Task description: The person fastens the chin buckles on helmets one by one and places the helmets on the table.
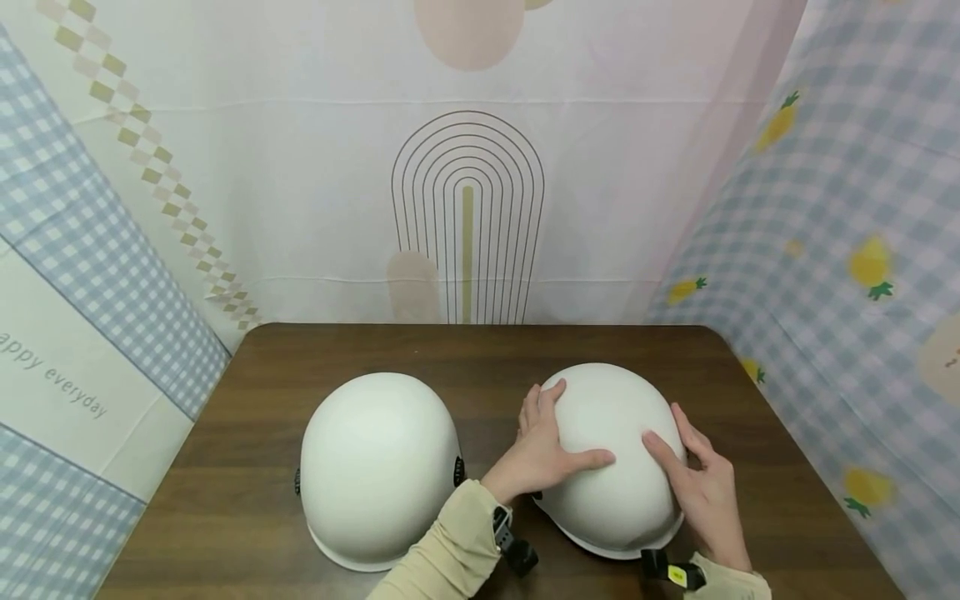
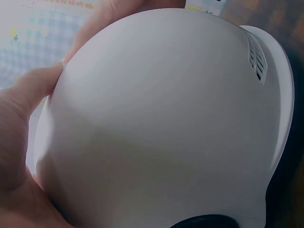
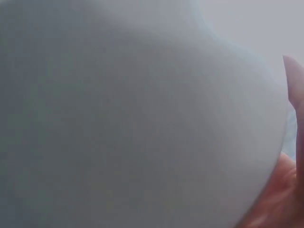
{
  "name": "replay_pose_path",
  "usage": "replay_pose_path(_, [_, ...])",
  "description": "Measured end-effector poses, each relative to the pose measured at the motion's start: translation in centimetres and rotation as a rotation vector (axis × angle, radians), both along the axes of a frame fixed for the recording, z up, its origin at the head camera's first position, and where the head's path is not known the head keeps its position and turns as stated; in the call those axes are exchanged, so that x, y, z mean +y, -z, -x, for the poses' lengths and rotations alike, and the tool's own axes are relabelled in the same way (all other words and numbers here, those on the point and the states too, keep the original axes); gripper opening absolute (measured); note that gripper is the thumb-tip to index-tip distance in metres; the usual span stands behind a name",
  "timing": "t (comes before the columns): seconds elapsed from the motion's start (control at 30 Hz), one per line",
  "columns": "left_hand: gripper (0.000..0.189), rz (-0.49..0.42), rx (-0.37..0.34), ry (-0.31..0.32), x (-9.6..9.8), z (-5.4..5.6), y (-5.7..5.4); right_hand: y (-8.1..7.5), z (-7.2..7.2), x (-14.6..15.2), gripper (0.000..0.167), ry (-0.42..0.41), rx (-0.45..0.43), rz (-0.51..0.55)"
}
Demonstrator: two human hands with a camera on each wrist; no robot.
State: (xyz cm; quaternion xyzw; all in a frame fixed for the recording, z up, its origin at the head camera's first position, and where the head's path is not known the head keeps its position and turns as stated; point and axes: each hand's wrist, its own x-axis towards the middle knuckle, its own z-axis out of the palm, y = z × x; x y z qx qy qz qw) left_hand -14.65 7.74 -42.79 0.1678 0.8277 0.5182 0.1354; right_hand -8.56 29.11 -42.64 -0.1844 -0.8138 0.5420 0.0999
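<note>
A white helmet [image 1: 600,417] sits at the right of the table, turned at an angle, between both hands. My left hand [image 1: 536,450] lies against its left side, thumb stretched across the dome and fingers pointing up its side. On the other side, my right hand [image 1: 705,500] touches the dome with thumb and fingers. In the left wrist view, the smooth shell [image 2: 156,104] has a slotted vent [image 2: 257,59] near its brim. The shell [image 3: 142,123] fills most of the right wrist view. Whether its rim touches the table is hard to tell.
A second white helmet [image 1: 378,467] with black side fittings stands at the left on the brown wooden table [image 1: 480,350], close to my left sleeve [image 1: 442,546]. Patterned cloth [image 1: 322,192] hangs behind the table and along both sides.
</note>
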Motion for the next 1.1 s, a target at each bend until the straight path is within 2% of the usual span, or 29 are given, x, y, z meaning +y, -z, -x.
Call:
replay_pose_path(0.23, [0.115, -0.003, -0.020, -0.024, -0.2, -0.1, -0.1, -0.9, 0.1, -0.4, 0.062, 0.008, 0.014, -0.014])
replay_pose_path(0.57, [0.117, -0.050, -0.010, -0.052, -0.4, -0.4, 0.1, -1.6, -0.2, -0.7, 0.064, -0.014, 0.029, -0.131])
replay_pose_path(0.87, [0.116, -0.045, -0.035, 0.004, -0.9, -0.5, -0.1, -2.1, -0.2, -0.8, 0.063, -0.022, 0.034, -0.175])
replay_pose_path(1.1, [0.113, -0.009, -0.042, 0.007, -1.0, -0.4, -0.1, -2.3, 0.0, -0.9, 0.062, -0.030, 0.058, -0.208])
